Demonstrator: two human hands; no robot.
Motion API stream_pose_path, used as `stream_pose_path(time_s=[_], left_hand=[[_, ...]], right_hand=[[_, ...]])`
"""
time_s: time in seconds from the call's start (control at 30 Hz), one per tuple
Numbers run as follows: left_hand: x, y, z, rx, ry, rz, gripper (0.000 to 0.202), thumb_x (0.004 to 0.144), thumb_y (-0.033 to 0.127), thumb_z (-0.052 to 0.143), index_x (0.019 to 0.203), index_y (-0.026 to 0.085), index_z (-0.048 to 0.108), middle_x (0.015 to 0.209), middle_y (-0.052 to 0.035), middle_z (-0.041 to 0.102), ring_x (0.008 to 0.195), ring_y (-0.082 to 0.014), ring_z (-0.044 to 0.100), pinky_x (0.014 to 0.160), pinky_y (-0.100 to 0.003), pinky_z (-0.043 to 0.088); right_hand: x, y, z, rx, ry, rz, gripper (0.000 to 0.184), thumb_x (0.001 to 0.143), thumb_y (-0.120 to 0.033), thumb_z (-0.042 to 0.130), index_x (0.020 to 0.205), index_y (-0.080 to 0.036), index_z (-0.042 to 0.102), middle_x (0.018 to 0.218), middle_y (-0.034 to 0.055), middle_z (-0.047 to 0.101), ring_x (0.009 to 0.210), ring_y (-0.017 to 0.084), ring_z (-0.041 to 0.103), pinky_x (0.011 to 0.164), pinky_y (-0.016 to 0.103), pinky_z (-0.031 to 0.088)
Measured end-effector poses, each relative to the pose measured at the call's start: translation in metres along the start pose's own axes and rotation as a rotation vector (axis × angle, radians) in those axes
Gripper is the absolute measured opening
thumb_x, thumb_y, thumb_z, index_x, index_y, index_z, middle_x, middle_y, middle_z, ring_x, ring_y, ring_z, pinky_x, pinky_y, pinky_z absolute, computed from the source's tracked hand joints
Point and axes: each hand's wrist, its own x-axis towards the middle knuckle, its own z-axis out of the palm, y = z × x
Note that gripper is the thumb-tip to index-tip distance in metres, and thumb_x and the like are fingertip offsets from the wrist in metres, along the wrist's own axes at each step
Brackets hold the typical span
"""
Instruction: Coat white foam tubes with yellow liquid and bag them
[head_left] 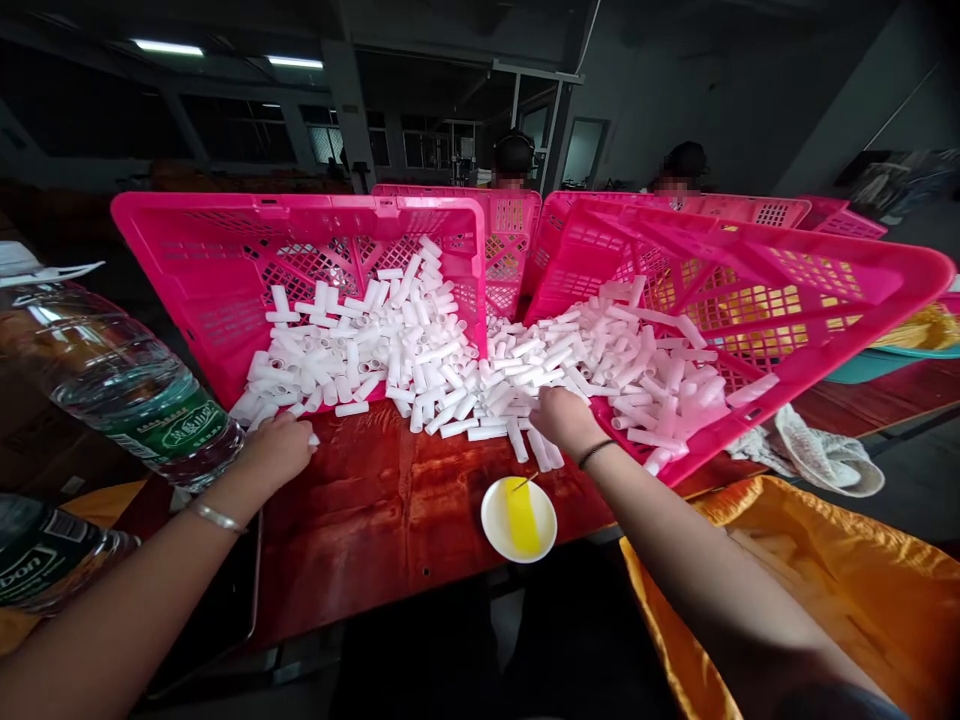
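Observation:
My left hand [279, 455] is curled low over the table, beside the left end of the tube pile, and a small bit of white tube [314, 439] shows at its fingertips. My right hand [564, 416] reaches into the pile with its fingers bent and partly hidden, so what it grips cannot be made out. Short white plastic tubes [420, 370] spill from two tipped pink crates, the left crate [202, 270] and the right crate [810, 350], onto the red-brown table [337, 530]. Near my right wrist sits a white dish [491, 520] holding a yellow strip [523, 515].
Large water bottles [169, 425] stand at the left. Orange cloth [847, 590] hangs at the right, below a whitish crumpled cloth [817, 455]. More pink crates [510, 235] are behind, with two people [514, 155] beyond them. A teal tray [855, 368] lies far right.

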Motion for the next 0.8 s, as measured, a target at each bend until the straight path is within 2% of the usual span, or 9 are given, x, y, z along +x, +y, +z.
stream_pose_path(time_s=[0.1, 0.17, 0.23, 0.3, 0.43, 0.53, 0.6, 0.7, 0.8], left_hand=[[-0.03, 0.029, 0.007, -0.079, 0.014, 0.093, 0.024, 0.081, 0.031, 0.052, 0.097, 0.017, 0.061, 0.108, -0.0127, 0.066, 0.106, -0.0319, 0.06, 0.093, -0.043, 0.045], [-0.056, 0.059, 0.016, -0.308, 0.018, 0.202, 0.028, 0.087, 0.035, 0.045, 0.106, 0.019, 0.058, 0.107, -0.0089, 0.068, 0.101, -0.0263, 0.065, 0.089, -0.036, 0.049], [-0.08, 0.092, 0.026, -0.482, 0.044, 0.303, 0.027, 0.088, 0.035, 0.045, 0.108, 0.021, 0.057, 0.109, -0.0075, 0.068, 0.1, -0.0241, 0.065, 0.088, -0.034, 0.051], [-0.097, 0.124, 0.038, -0.576, 0.063, 0.378, 0.021, 0.089, 0.03, 0.043, 0.103, 0.022, 0.058, 0.104, -0.0072, 0.067, 0.097, -0.0224, 0.065, 0.087, -0.034, 0.052], [-0.11, 0.172, 0.057, -0.709, 0.054, 0.44, 0.02, 0.092, 0.03, 0.046, 0.109, 0.022, 0.054, 0.116, -0.0111, 0.063, 0.107, -0.0226, 0.061, 0.092, -0.038, 0.051], [-0.11, 0.192, 0.065, -0.745, -0.004, 0.463, 0.061, 0.073, 0.046, 0.075, 0.122, 0.021, 0.048, 0.135, -0.0176, 0.052, 0.12, -0.0308, 0.055, 0.098, -0.046, 0.049], [-0.109, 0.2, 0.067, -0.732, -0.017, 0.474, 0.086, 0.053, 0.052, 0.086, 0.124, 0.02, 0.048, 0.136, -0.0202, 0.051, 0.122, -0.0363, 0.053, 0.101, -0.052, 0.046], [-0.106, 0.207, 0.069, -0.715, 0.012, 0.472, 0.093, 0.044, 0.047, 0.091, 0.124, 0.022, 0.049, 0.133, -0.0176, 0.055, 0.121, -0.0377, 0.053, 0.101, -0.056, 0.044], [-0.105, 0.21, 0.071, -0.715, 0.024, 0.439, 0.087, 0.044, 0.036, 0.092, 0.12, 0.025, 0.05, 0.129, -0.0125, 0.059, 0.116, -0.0352, 0.057, 0.099, -0.053, 0.046]], right_hand=[[-0.042, -0.001, -0.032, 0.064, -0.065, -0.061, 0.017, 0.092, -0.024, 0.055, 0.103, -0.014, 0.065, 0.08, 0.0078, 0.069, 0.079, 0.021, 0.07, 0.071, 0.031, 0.053], [-0.075, -0.005, -0.042, 0.191, -0.174, -0.152, 0.025, 0.095, -0.025, 0.05, 0.116, -0.019, 0.063, 0.095, 0.0081, 0.071, 0.087, 0.021, 0.069, 0.077, 0.033, 0.056], [-0.104, -0.008, -0.038, 0.307, -0.229, -0.202, 0.032, 0.098, -0.025, 0.043, 0.127, -0.023, 0.057, 0.112, 0.0091, 0.068, 0.1, 0.021, 0.067, 0.086, 0.036, 0.056], [-0.124, -0.009, -0.022, 0.319, -0.179, -0.172, 0.038, 0.098, -0.024, 0.042, 0.136, -0.024, 0.05, 0.121, 0.0114, 0.065, 0.109, 0.023, 0.063, 0.092, 0.041, 0.054], [-0.14, -0.001, 0.007, 0.242, -0.042, -0.24, 0.035, 0.096, -0.02, 0.047, 0.129, -0.024, 0.056, 0.116, 0.0136, 0.065, 0.108, 0.026, 0.063, 0.091, 0.045, 0.056], [-0.14, 0.004, 0.01, 0.265, -0.016, -0.333, 0.03, 0.095, -0.017, 0.048, 0.118, -0.026, 0.064, 0.108, 0.0119, 0.065, 0.103, 0.024, 0.064, 0.085, 0.042, 0.057], [-0.138, 0.004, 0.006, 0.341, -0.062, -0.271, 0.032, 0.094, -0.02, 0.051, 0.124, -0.025, 0.06, 0.112, 0.0121, 0.064, 0.106, 0.025, 0.063, 0.087, 0.043, 0.057], [-0.137, 0.001, 0.002, 0.44, -0.138, -0.102, 0.037, 0.095, -0.027, 0.051, 0.132, -0.023, 0.053, 0.113, 0.0126, 0.066, 0.102, 0.024, 0.066, 0.087, 0.043, 0.058], [-0.136, 0.001, 0.004, 0.384, -0.098, -0.161, 0.027, 0.096, -0.025, 0.049, 0.118, -0.023, 0.063, 0.107, 0.0123, 0.067, 0.098, 0.024, 0.066, 0.084, 0.041, 0.058]])
